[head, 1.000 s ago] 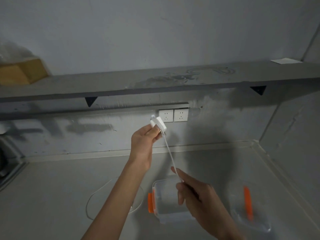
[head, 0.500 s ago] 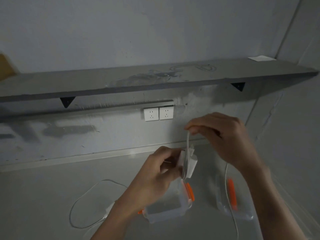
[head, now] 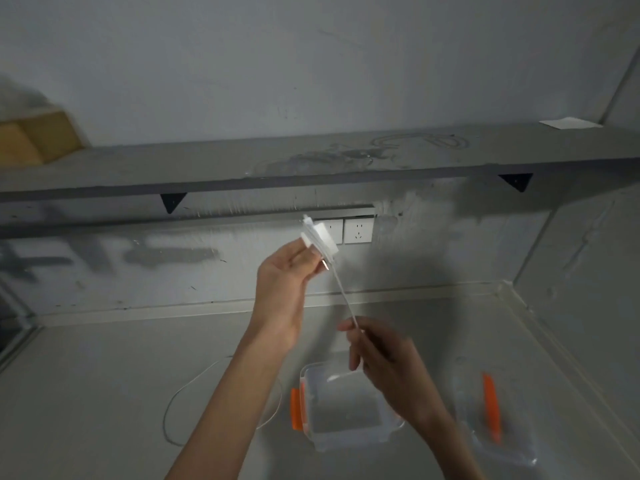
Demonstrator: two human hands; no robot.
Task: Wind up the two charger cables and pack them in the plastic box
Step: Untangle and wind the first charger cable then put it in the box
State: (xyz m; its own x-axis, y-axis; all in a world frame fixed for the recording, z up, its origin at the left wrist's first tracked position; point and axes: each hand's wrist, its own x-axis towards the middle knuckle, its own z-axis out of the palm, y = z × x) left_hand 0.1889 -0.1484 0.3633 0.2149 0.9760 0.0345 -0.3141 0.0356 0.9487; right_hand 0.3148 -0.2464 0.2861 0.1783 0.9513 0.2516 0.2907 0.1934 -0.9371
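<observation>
My left hand (head: 284,282) is raised in front of the wall and grips a white charger plug (head: 320,239) that has cable turns around it. From the plug a white cable (head: 344,294) runs taut, down and to the right, into my right hand (head: 384,358), which pinches it. Below my hands the clear plastic box (head: 346,427) with orange clips stands open on the counter. Its clear lid (head: 495,424), also with an orange clip, lies to the right. A second white cable (head: 180,396) lies in a loose loop on the counter, partly hidden by my left forearm.
Two white wall sockets (head: 349,230) sit just behind the plug. A grey shelf (head: 311,164) runs above them, carrying a cardboard box (head: 34,136) at the left and a white paper (head: 568,123) at the right. The side wall closes the counter on the right.
My left hand has lifted the plug from low over the box up to the sockets. My right hand has dropped from above the plug to below it, pulling the cable taut.
</observation>
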